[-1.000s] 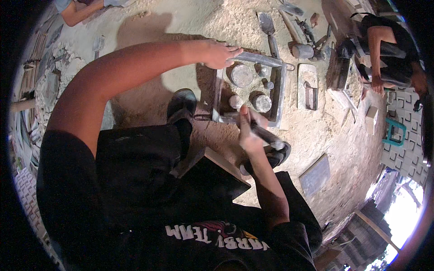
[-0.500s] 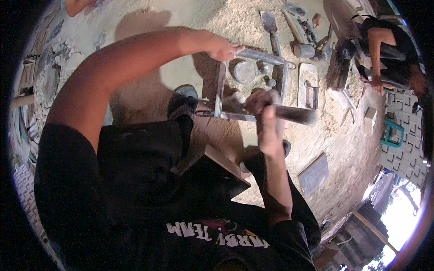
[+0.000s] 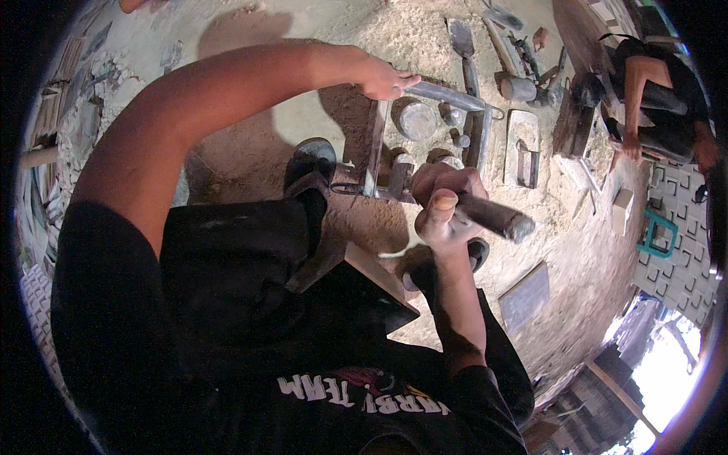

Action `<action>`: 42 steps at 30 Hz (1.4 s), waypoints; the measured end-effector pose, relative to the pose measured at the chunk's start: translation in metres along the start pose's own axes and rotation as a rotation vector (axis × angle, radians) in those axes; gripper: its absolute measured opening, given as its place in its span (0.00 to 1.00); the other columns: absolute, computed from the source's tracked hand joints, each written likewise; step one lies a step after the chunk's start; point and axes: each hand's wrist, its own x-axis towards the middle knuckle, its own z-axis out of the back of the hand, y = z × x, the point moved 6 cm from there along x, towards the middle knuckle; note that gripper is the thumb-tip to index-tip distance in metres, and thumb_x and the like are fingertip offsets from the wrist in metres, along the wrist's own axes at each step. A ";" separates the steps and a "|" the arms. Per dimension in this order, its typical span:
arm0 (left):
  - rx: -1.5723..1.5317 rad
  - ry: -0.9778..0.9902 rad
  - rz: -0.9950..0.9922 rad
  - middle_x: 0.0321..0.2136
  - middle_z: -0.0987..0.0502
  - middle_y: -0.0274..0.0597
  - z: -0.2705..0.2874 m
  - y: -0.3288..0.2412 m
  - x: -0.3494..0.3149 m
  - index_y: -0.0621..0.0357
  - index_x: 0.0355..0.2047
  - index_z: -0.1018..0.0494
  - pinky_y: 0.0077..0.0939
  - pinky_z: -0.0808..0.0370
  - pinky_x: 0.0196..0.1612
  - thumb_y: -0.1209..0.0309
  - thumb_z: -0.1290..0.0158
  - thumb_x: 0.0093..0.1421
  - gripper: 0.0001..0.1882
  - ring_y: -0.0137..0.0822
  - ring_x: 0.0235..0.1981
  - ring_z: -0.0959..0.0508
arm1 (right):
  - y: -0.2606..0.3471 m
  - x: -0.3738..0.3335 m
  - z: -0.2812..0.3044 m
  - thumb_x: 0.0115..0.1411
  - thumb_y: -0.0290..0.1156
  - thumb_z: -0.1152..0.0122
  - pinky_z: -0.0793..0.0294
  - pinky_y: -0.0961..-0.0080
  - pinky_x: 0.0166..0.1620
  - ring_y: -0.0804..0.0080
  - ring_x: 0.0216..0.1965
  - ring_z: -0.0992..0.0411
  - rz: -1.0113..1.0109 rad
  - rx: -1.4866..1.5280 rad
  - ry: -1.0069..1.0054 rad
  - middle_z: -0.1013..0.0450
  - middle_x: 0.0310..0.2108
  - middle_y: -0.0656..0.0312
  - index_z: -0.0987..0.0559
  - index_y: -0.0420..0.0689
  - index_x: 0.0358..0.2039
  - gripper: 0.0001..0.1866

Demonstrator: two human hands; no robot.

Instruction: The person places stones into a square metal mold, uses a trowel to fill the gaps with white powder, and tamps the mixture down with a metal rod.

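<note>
A rectangular metal frame (image 3: 442,92) with wire loop handles lies on the sandy ground between my feet. My left hand (image 3: 383,78) bears on its far left corner, one or two fingers stretched along the far bar; the rest of its grip is partly hidden. My right hand (image 3: 446,203) is wrapped round a short, thick round bar (image 3: 500,218), tilted over the frame's near right side. Inside the frame sit a round disc (image 3: 418,121), two small knob-like pieces (image 3: 453,116) and an upright cylinder (image 3: 400,176). My right hand hides part of the near bar.
A small shovel (image 3: 461,42) and a mallet (image 3: 518,88) lie beyond the frame. Right of it are a pale board with a metal piece (image 3: 522,148), a flat slab (image 3: 525,297) and a teal stool (image 3: 657,233). Another person (image 3: 656,91) crouches at the far right.
The round bar has tipped so its near end points more toward me, and my right hand has turned with it. My left hand stays on the frame's corner.
</note>
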 end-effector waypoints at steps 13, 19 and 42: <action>-0.140 -0.121 -0.024 0.67 0.57 0.57 0.000 0.005 -0.008 0.63 0.67 0.65 0.45 0.48 0.67 0.58 0.78 0.69 0.31 0.57 0.64 0.45 | -0.047 -0.014 0.003 0.68 0.39 0.53 0.43 0.78 0.21 0.80 0.17 0.42 -0.440 0.259 -0.387 0.37 0.14 0.66 0.33 0.42 0.19 0.21; -0.694 0.018 0.193 0.67 0.54 0.56 0.007 0.026 -0.014 0.64 0.67 0.61 0.42 0.49 0.67 0.47 0.72 0.67 0.38 0.53 0.65 0.45 | -0.073 -0.022 -0.002 0.66 0.39 0.51 0.53 0.77 0.17 0.80 0.14 0.50 -0.457 0.060 -0.394 0.47 0.13 0.70 0.40 0.49 0.21 0.18; -1.201 -0.080 0.115 0.56 0.34 0.43 -0.007 0.047 -0.016 0.54 0.44 0.37 0.40 0.45 0.59 0.50 0.74 0.66 0.24 0.35 0.50 0.37 | -0.112 0.110 -0.031 0.65 0.27 0.52 0.48 0.81 0.18 0.86 0.15 0.46 -0.316 -0.021 -0.353 0.41 0.13 0.72 0.37 0.46 0.17 0.17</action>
